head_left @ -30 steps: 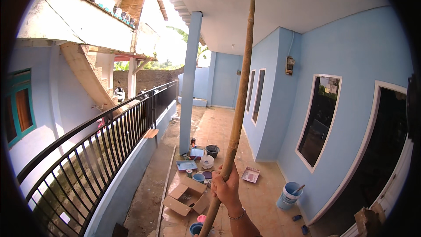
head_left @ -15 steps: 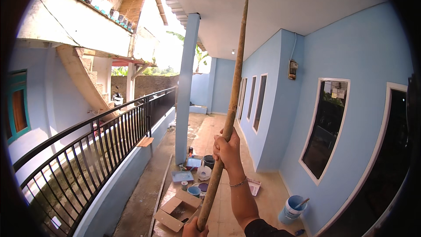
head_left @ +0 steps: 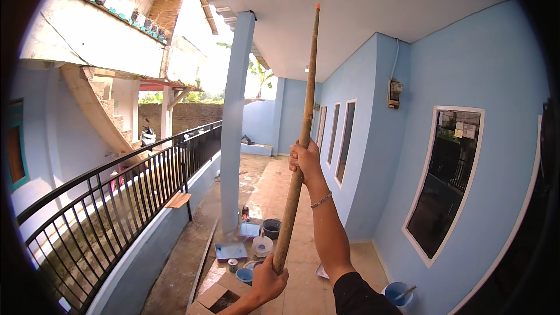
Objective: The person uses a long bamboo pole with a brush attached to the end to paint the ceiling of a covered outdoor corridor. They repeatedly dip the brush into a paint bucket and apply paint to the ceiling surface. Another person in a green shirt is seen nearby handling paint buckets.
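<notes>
A long wooden pole [head_left: 304, 116] with an orange tip stands almost upright in front of me, its top close to the white ceiling [head_left: 361, 6]. My right hand [head_left: 305, 160] grips the pole about halfway up, arm stretched out, a thin bracelet on the wrist. My left hand [head_left: 269, 280] grips the pole's lower end near the bottom of the view.
Light blue wall [head_left: 496, 81] with dark windows [head_left: 444, 181] on the right. Blue pillar [head_left: 234, 122] ahead, black metal railing [head_left: 116, 198] along the left. On the floor lie paint trays [head_left: 231, 251], small tubs, a dark bucket [head_left: 271, 227], a cardboard box [head_left: 217, 298] and a blue bucket [head_left: 398, 293].
My view has tilted upward and my right hand has risen with the pole. My left hand has come into view gripping the pole's lower end.
</notes>
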Available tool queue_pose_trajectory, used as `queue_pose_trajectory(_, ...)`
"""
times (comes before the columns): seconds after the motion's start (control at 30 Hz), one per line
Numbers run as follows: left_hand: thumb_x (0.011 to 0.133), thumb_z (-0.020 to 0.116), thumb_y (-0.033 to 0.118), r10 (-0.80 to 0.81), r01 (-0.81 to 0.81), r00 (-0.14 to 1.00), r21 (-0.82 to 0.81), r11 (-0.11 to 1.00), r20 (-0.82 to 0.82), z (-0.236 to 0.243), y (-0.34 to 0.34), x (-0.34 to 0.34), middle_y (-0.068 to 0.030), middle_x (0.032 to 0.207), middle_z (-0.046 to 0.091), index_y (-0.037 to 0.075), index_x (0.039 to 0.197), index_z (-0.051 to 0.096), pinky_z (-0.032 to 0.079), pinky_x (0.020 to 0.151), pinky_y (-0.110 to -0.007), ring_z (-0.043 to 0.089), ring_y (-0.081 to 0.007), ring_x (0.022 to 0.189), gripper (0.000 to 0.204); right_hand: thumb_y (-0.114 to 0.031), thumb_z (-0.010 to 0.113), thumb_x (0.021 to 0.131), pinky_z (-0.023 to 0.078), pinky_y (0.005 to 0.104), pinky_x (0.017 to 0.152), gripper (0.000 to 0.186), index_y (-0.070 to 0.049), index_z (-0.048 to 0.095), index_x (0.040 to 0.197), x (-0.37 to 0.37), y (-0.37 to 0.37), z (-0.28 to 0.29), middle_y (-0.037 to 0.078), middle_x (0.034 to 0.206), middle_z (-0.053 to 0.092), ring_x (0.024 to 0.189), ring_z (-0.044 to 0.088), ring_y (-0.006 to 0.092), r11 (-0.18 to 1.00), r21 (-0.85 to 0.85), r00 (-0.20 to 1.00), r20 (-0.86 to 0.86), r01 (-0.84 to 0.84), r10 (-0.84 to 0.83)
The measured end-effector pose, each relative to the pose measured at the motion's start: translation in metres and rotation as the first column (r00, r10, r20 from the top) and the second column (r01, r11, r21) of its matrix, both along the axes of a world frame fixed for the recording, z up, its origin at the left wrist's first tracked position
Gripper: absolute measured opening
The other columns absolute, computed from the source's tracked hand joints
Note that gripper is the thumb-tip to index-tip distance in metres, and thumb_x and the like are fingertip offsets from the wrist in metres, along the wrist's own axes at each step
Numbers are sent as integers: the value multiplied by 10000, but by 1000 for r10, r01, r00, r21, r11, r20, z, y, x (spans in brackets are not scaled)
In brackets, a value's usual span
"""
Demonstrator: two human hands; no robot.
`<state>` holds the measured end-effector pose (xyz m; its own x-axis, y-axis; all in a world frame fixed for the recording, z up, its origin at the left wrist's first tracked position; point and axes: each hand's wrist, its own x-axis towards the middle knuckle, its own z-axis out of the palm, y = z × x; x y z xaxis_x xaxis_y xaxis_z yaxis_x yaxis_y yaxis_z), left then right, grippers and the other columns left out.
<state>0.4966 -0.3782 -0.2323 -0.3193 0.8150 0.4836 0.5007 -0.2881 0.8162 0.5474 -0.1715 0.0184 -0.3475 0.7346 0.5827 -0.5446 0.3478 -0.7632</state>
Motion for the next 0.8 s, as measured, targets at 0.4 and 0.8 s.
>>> queue_pose_trajectory(0.4, 763, 642, 118, -54, 54, 999, 6, 999, -1, 157, 149, -17, -284, 693, 640, -77, 941, 554, 533, 652, -474, 683, -429, 680, 279, 9, 575, 870, 396, 256, 405, 179, -70, 418, 841, -25, 193, 124, 2, 643, 453, 471, 432, 78, 999, 21, 999, 11, -41, 41)
queue_pose_trajectory(0.8, 806, 662, 118, -46, 47, 998, 44, 998, -38, 56, 64, -55, -241, 711, 637, -42, 1008, 557, 509, 641, -473, 667, -400, 667, 278, -11, 566, 891, 402, 288, 392, 192, -87, 404, 960, -51, 84, 32, 13, 660, 446, 437, 413, 93, 999, 32, 1000, 13, -14, 13)
